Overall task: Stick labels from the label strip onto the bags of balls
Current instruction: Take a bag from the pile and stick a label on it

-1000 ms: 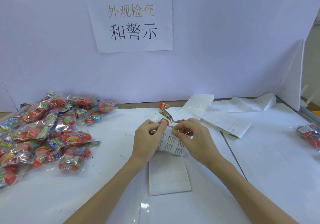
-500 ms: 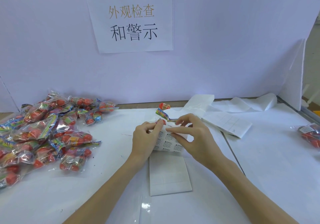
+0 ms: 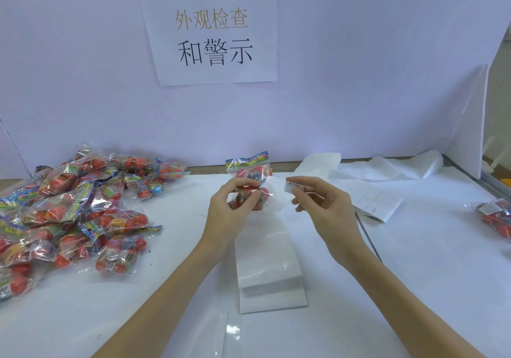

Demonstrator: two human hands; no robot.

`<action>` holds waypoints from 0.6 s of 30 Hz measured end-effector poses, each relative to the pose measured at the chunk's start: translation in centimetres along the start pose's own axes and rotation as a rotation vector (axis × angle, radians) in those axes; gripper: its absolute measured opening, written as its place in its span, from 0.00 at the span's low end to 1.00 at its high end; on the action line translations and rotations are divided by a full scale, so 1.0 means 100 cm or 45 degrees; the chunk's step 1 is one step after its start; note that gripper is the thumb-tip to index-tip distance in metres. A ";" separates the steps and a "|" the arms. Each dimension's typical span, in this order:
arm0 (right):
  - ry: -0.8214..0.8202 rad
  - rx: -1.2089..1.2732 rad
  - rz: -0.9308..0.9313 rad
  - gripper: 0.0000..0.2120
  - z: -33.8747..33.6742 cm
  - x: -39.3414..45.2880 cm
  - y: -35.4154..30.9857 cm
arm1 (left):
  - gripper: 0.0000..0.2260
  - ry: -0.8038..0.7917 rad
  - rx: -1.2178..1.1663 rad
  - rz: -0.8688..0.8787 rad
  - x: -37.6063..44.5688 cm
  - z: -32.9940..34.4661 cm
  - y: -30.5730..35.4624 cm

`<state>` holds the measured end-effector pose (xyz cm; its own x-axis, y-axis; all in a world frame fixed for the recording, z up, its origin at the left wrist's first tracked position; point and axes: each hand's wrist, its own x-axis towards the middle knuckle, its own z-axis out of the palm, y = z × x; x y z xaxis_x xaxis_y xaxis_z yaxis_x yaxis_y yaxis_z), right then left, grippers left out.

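My left hand [image 3: 229, 205] grips a clear bag of red balls [image 3: 250, 176] and holds it upright above the table, its colourful header at the top. My right hand [image 3: 323, 205] pinches a small white printed label [image 3: 291, 186] between thumb and fingertips, a short way to the right of the bag and apart from it. The white label strip [image 3: 265, 247] lies flat on the table under both hands, running toward me.
A big heap of bagged red balls [image 3: 69, 208] covers the table's left side. One bag with a label [image 3: 495, 214] lies at the far right edge. Used backing paper [image 3: 370, 194] trails at the back right. A white wall with a paper sign [image 3: 213, 28] stands behind.
Both hands were on the label strip, peeling. Now the strip lies flat on the table, my left hand has lifted the bag upright, and my right hand has come away holding a peeled label.
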<state>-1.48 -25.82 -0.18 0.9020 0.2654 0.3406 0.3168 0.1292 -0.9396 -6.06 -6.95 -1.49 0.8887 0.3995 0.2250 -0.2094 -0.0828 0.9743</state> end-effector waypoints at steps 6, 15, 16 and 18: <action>-0.126 0.173 0.083 0.14 0.001 0.000 -0.001 | 0.09 -0.181 -0.024 0.070 -0.007 0.009 0.005; -0.117 -0.112 0.023 0.16 0.002 -0.001 0.003 | 0.12 -0.180 -0.177 0.108 -0.007 0.009 0.003; -0.118 -0.128 0.023 0.17 0.002 -0.001 0.003 | 0.13 -0.179 -0.175 0.103 -0.007 0.009 0.003; -0.115 -0.144 0.036 0.17 0.003 -0.001 0.004 | 0.13 -0.177 -0.178 0.091 -0.007 0.009 0.002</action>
<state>-1.50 -25.55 -0.54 0.8827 0.3528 0.3105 0.3270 0.0135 -0.9449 -6.33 -8.08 -1.45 0.9154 0.2663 0.3020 -0.3198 0.0251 0.9472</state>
